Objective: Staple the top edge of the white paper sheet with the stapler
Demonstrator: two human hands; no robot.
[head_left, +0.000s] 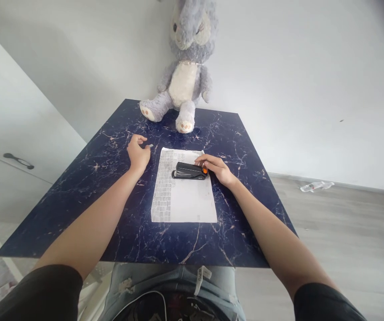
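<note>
A black stapler [190,171] with an orange patch at its right end lies across the printed paper sheet [192,203]. Its nose points left, and the upper arm is raised a little from the base. My right hand [219,169] grips the stapler's rear end, fingers over the top. To the left of the sheet, my left hand [139,154] is raised and pinches a small silvery strip [151,145], which looks like a row of staples. Most of that strip is hidden by the fingers.
A grey plush toy [185,84] sits at the back of the dark blue marbled table [112,178], against the wall. White cabinet doors [14,120] with a dark handle stand on the left. Clear plastic packaging [316,186] lies on the floor at right.
</note>
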